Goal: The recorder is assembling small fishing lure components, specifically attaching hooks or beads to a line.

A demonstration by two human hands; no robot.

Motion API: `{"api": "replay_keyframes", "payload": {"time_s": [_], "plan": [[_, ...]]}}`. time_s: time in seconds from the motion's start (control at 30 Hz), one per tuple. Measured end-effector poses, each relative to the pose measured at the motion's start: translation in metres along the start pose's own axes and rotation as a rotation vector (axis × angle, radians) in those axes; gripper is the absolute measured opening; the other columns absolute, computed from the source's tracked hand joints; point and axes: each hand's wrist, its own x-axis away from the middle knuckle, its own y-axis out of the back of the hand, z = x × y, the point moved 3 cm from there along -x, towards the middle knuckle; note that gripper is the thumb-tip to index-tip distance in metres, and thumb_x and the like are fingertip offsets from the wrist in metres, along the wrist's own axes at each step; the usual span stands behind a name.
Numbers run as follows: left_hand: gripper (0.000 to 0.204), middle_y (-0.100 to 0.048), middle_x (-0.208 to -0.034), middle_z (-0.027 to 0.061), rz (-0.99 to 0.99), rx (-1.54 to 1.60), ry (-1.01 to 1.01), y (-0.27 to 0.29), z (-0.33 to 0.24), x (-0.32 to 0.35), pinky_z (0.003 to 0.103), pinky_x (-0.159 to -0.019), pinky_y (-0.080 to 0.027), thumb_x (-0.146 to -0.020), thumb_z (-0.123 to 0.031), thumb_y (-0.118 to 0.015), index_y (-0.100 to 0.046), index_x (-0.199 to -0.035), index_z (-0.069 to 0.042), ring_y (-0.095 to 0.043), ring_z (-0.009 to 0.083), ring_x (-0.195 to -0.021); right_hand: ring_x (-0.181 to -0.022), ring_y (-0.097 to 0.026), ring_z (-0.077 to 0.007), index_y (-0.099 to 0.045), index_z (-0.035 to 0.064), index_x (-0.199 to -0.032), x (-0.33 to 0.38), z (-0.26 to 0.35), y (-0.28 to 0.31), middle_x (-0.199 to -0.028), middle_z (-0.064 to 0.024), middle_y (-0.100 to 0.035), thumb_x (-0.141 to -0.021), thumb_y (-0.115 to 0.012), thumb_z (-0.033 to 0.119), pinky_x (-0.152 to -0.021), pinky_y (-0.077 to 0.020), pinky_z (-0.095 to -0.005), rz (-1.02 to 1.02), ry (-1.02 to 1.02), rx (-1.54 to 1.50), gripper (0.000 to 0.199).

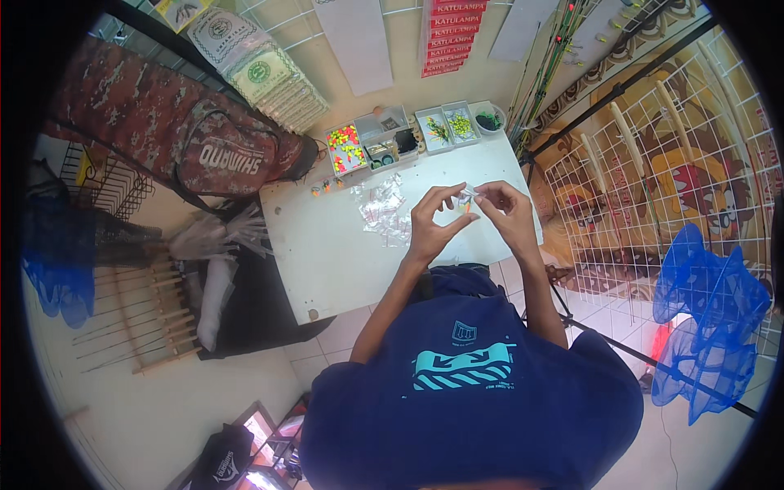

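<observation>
Centrally, left fingers (pixel 446 193) and right fingers (pixel 496 189) pinching clear plastic (pixel 468 193), packets (pixel 380 211) leftward, trays (pixel 442 149) beyond.

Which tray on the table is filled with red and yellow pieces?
The leftmost tray in the back row; no other shows that bright mix.

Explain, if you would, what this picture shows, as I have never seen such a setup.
There is no machine here: a person works with two bare hands. The single picture comes from a wide fisheye camera on their head, looking down, so straight edges bend. On the white table lie clear packets; toward its far edge are red and yellow pieces and green pieces in trays. The right hand pinches clear plastic; the left hand meets it, its exact grip unclear.
</observation>
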Motion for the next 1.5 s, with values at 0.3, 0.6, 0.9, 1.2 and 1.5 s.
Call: {"api": "replay_keyframes", "payload": {"time_s": [0.3, 0.6, 0.9, 1.2, 1.5], "plan": [[0.012, -0.069, -0.085, 0.0015, 0.061, 0.160, 0.324, 0.012, 0.014, -0.001, 0.022, -0.067, -0.041, -0.086, -0.011, -0.070, -0.070, -0.094, -0.002, -0.052, 0.0048, -0.073, -0.075, -0.060, -0.0090, -0.070, 0.0027, -0.102, -0.005, 0.003, -0.008, -0.082, -0.0039, -0.067, -0.084, -0.069, 0.009, -0.073, -0.0484, -0.0255, 0.101, 0.087, 0.033, 0.019], [0.013, -0.068, -0.083, 0.0006, 0.079, 0.017, 0.275, 0.019, 0.001, -0.004, 0.024, -0.066, -0.041, -0.087, -0.015, -0.069, -0.070, -0.092, -0.004, -0.052, 0.0067, -0.072, -0.076, -0.060, -0.0100, -0.066, 0.0031, -0.106, -0.005, 0.012, -0.010, -0.083, -0.0041, -0.065, -0.084, -0.068, 0.009, -0.072, -0.0478, -0.0254, 0.108, 0.167, 0.125, 0.023], [0.012, -0.067, -0.082, 0.0019, 0.030, -0.030, 0.251, 0.018, -0.004, -0.003, 0.025, -0.066, -0.042, -0.088, -0.015, -0.068, -0.068, -0.088, -0.002, -0.053, 0.0087, -0.073, -0.075, -0.060, -0.0100, -0.063, 0.0019, -0.103, -0.005, 0.003, -0.022, -0.085, -0.0040, -0.065, -0.084, -0.069, 0.007, -0.070, -0.0473, -0.0250, 0.045, 0.156, -0.026, 0.021], [0.011, -0.067, -0.083, 0.0012, -0.003, 0.008, 0.258, 0.027, 0.003, 0.003, 0.024, -0.065, -0.041, -0.086, -0.013, -0.070, -0.069, -0.090, -0.002, -0.051, 0.0072, -0.073, -0.079, -0.064, -0.0114, -0.059, 0.0027, -0.098, -0.006, 0.005, -0.031, -0.084, -0.0049, -0.066, -0.083, -0.072, 0.009, -0.068, -0.0461, -0.0261, -0.014, 0.211, 0.031, 0.020], [0.010, -0.066, -0.078, 0.0007, -0.125, 0.126, 0.316, 0.043, 0.023, 0.016, 0.024, -0.058, -0.036, -0.083, -0.012, -0.072, -0.070, -0.086, -0.003, -0.049, 0.0070, -0.066, -0.084, -0.065, -0.0107, -0.060, 0.0012, -0.104, -0.013, -0.002, -0.052, -0.089, -0.0058, -0.068, -0.084, -0.071, 0.008, -0.073, -0.0468, -0.0253, 0.144, 0.016, -0.120, 0.024]]}}
